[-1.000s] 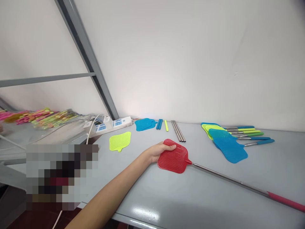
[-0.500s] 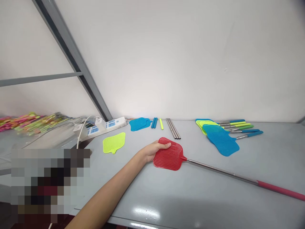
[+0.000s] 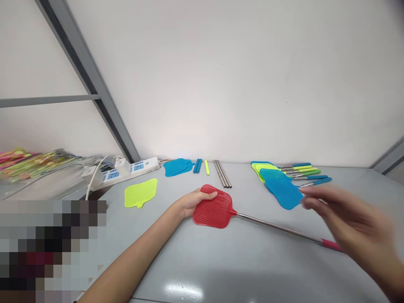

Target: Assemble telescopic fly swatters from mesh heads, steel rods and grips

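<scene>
A red fly swatter (image 3: 214,207) with a mesh head, a long metal rod and a red grip lies across the middle of the view. My left hand (image 3: 193,202) is closed on the left edge of its head, thumb on top and the other fingers hidden beneath. On the right, my right hand (image 3: 356,223) is in the air, blurred, with thumb and forefinger slightly apart and nothing visible between them. It covers the end of the red grip. Behind its fingertips lie a blue swatter head (image 3: 279,189) and several finished-looking swatters with blue and green handles (image 3: 311,171).
Toward the back are blue swatter heads (image 3: 176,167), two blue grips (image 3: 197,166), a yellow grip (image 3: 207,167) and three metal rods (image 3: 222,173). A yellow-green swatter head (image 3: 140,193) lies at left, near a power strip (image 3: 139,167) with a white cable. A wall stands behind.
My right hand has come into view from the right, over the swatter's grip. My left hand keeps its hold on the red head. The whole view has shifted slightly.
</scene>
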Available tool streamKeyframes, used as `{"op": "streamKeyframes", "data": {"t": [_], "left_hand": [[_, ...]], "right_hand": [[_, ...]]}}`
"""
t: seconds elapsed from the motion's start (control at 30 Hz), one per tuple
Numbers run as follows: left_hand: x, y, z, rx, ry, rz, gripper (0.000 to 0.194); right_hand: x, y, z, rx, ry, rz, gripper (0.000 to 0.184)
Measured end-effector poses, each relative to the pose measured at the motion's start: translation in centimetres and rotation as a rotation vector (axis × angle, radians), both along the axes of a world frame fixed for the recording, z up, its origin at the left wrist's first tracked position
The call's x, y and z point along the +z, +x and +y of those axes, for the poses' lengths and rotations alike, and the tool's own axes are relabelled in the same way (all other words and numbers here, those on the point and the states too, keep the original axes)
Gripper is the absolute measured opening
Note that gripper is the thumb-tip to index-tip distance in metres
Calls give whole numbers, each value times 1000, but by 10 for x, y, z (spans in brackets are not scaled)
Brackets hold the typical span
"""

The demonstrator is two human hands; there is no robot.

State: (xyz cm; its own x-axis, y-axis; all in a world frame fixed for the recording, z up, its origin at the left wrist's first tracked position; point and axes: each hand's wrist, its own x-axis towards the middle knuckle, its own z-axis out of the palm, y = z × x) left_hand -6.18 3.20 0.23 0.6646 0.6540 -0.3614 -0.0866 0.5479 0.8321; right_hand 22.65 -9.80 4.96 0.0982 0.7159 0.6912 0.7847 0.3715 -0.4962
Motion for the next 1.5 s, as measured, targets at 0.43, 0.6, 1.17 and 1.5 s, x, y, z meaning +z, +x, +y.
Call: {"op": "streamKeyframes", "data": {"t": [0.43, 0.6, 1.17, 1.5], "left_hand": [[15, -19, 15, 297, 392, 381, 40], [9, -28, 26, 475, 628, 725, 31], [10, -8, 6, 320, 1262, 1115, 23], [10, -1, -4, -184, 1505, 933, 17]], "right_hand": [[-29, -4, 68, 323, -770, -83, 37], [-33, 13, 64, 361, -982, -70, 39], [-42, 18, 63, 394, -1000, -129, 22], [-37, 13, 62, 416, -929, -99, 28]]}}
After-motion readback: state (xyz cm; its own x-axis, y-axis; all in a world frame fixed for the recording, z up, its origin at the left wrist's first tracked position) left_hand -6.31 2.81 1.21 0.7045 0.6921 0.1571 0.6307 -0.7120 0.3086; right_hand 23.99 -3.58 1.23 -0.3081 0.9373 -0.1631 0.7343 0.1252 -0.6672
